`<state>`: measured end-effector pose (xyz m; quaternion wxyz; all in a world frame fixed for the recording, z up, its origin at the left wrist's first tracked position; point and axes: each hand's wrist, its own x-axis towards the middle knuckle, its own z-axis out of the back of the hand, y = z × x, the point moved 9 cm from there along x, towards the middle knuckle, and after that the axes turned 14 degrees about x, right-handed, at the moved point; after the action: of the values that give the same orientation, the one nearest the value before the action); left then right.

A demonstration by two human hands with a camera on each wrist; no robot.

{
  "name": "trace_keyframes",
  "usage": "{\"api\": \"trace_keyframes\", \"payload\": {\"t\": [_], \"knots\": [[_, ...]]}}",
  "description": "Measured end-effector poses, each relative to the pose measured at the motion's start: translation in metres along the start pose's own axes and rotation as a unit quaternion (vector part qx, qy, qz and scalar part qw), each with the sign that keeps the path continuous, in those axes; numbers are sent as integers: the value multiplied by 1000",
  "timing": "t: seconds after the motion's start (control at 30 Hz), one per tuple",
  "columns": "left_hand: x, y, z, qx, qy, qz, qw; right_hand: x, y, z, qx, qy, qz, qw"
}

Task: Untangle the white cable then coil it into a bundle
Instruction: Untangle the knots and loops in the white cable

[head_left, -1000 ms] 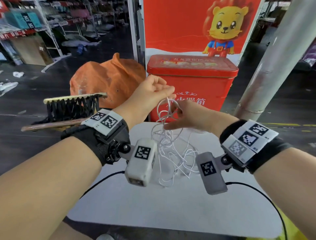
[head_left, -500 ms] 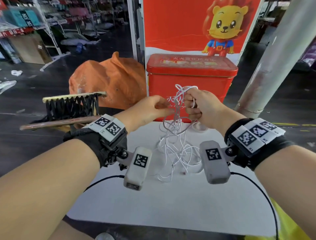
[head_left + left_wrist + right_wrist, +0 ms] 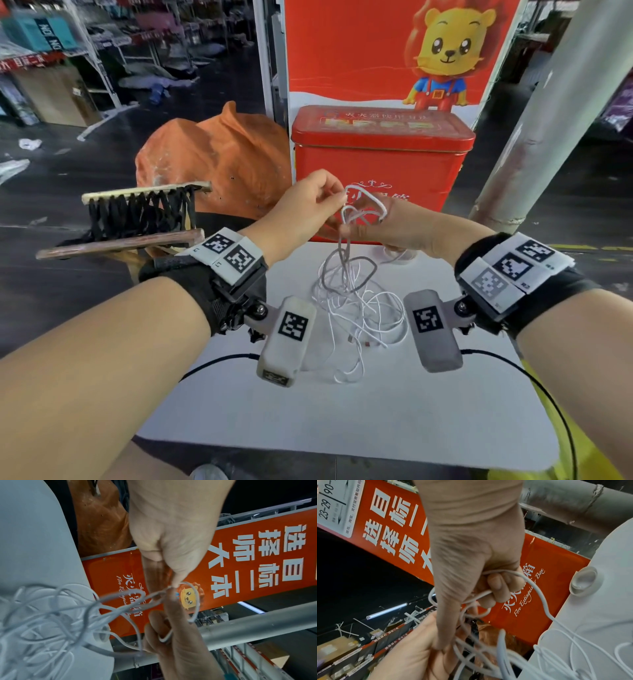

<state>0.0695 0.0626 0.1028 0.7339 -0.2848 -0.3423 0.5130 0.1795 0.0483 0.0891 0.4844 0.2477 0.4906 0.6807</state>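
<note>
Wrist views show what head view hides: right hand [image 3: 471, 563] w/ fingers curled round several thin white cable [image 3: 356, 301] loops, left hand [image 3: 171, 536] pinching one strand at fingertips, rest hanging in a loose round-looped tangle onto smooth white counter [image 3: 342, 428] below both hands.

White cable [image 3: 356, 301], white table [image 3: 342, 428], red tin [image 3: 380, 161], seemingly orange sack [image 3: 222, 161].

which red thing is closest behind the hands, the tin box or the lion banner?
The red tin box, standing at the white table's far edge right behind both hands; the lion banner rises farther back, behind the box.
</note>
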Motion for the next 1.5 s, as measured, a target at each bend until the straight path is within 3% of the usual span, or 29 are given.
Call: {"api": "trace_keyframes", "payload": {"t": [0.1, 0.23, 0.3, 0.4, 0.5, 0.63, 0.73, 0.83, 0.97, 1.03, 1.17, 1.27, 1.3, 1.37, 1.43, 1.5], "knots": [[2, 12, -6, -4, 17, 59, 998, 3, 4, -4, 9, -20, 25, 999], [-4, 18, -22, -138, 97, 141, 976, 2, 4, 2, 44, -69, 26, 996], [-6, 15, -24, -158, 121, 135, 971, 3, 1, 7, 68, -92, 19, 993], [-7, 10, -23, -89, 142, 94, 981, 5, -3, 14, 56, -103, 3, 993], [1, 13, 0, -11, 77, 75, 994, 8, -11, 35, 62, -147, -26, 987], [7, 40, 56, -106, -98, 134, 980, 3, -41, 76, 50, -233, -89, 967], [3, 59, 71, -193, -167, 175, 951, 1, -65, 70, 50, -186, -161, 968], [0, 55, 58, -300, -174, 170, 922, 1, -73, 49, 22, -109, -214, 970], [3, 38, 51, -371, -168, 133, 904, 4, -75, 38, -49, -33, -222, 973], [9, 27, 50, -388, -144, 95, 905, 6, -64, 30, -92, -4, -187, 978], [11, 5, 33, -297, -44, 37, 953, 17, -21, 21, 32, -54, -3, 998], [10, -1, 28, -301, -39, 22, 952, 17, -7, -6, -1, 34, 22, 999], [9, 1, 29, -294, -44, 30, 954, 19, -7, -8, -9, 31, 18, 999], [7, 6, 32, -205, -41, 49, 977, 22, -7, 5, 11, -44, 15, 999], [3, 11, 29, -25, 1, 59, 998, 22, -3, 28, 74, -140, 46, 986], [-2, 14, 16, 91, 69, 53, 992, 17, 8, 40, 154, -191, 94, 965]]}}
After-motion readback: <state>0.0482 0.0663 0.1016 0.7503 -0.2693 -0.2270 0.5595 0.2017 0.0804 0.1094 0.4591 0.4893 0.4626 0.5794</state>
